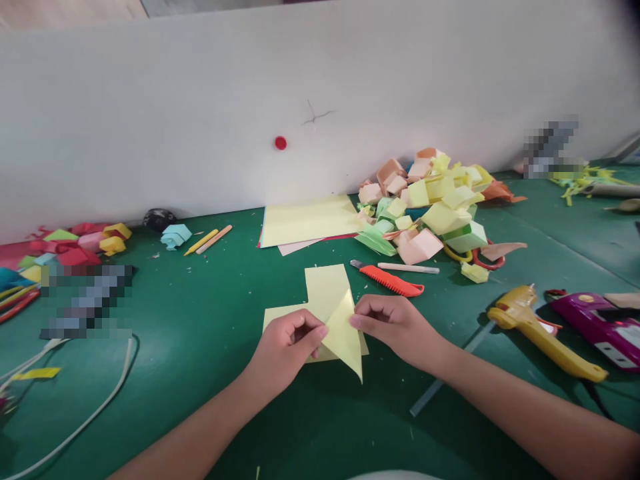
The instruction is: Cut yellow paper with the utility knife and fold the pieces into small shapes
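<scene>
Evidently some paper folding is under way at the green table [200, 387]. Taking the piece in hand as the middle of the dial and the wall as twelve, the small yellow paper [345, 343] is held up above flat yellow sheets [327, 283], one long point hanging towards six o'clock. The left hand [287, 347], at nine, is nearly closed, thumb and forefinger pinching the paper's left edge. At three, the right hand [397, 330] is closed to a pinch too, its fingertips on the right edge, the other fingers curled in.

I'd judge the step to be bringing one corner across on the slant. The next move, to my mind, calls for matching the edges and then running a thumb firmly down the crease, without letting the sheet twist. Out at one o'clock lies a heap of folded paper pieces [450, 207], with an orange cutter [390, 280] nearer in.
</scene>
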Tool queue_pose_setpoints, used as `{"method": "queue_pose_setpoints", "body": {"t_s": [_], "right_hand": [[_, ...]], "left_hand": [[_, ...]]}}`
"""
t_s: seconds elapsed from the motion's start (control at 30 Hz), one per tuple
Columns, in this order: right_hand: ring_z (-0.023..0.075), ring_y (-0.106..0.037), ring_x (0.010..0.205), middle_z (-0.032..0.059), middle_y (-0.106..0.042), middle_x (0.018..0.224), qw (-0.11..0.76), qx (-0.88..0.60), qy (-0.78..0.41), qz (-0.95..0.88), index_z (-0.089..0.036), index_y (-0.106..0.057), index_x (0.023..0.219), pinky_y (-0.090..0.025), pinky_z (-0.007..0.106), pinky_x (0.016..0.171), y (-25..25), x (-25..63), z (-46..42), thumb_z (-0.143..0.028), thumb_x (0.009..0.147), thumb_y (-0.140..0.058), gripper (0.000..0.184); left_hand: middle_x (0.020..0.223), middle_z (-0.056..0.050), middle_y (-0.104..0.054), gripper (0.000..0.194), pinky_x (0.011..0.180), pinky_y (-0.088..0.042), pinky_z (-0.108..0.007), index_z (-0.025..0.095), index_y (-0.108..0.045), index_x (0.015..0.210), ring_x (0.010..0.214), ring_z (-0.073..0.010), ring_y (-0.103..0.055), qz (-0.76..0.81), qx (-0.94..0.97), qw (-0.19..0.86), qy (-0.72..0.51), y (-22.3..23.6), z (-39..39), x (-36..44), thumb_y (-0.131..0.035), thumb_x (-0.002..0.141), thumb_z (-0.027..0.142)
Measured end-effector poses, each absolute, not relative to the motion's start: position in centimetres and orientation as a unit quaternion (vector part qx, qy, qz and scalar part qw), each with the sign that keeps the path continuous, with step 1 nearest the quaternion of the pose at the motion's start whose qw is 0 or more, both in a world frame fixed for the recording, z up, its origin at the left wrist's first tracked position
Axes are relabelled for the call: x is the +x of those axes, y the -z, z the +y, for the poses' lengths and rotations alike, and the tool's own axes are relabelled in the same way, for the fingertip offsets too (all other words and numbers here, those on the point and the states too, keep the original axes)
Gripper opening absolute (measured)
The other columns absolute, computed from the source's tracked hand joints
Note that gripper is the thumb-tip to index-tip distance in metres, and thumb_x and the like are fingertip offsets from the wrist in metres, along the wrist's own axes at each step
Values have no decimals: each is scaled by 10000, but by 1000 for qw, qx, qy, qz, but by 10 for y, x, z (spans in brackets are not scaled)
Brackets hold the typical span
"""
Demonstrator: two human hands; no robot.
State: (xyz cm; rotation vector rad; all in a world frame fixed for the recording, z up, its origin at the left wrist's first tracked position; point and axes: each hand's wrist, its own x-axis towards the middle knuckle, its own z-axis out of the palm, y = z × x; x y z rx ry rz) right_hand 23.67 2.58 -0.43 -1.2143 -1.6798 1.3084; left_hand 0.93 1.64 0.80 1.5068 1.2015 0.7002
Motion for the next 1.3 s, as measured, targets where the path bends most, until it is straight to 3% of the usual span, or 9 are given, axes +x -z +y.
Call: {"method": "queue_pose_setpoints", "body": {"t_s": [0.67, 1.3], "right_hand": [[127, -440, 605, -14, -540, 697, 271, -434, -525, -680, -196, -632, 736, -331, 273, 542, 6, 238, 23, -454, 870, -675, 294], [145, -510, 635, -2, -621, 717, 239, -474, -494, -689, -208, -680, 729, -364, 286, 567, 3, 237, 21, -441, 837, -707, 258]], "left_hand": [[600, 17, -582, 277, 534, -463, -222, 172, -619, 752, 537, -104, -527, 506, 620, 489, -348, -7, 18, 8, -619, 866, 425], [603, 28, -586, 222, 553, -449, -201, 171, -626, 749, 551, -85, -520, 502, 600, 485, -392, -4, 21, 4, -620, 902, 332]]}}
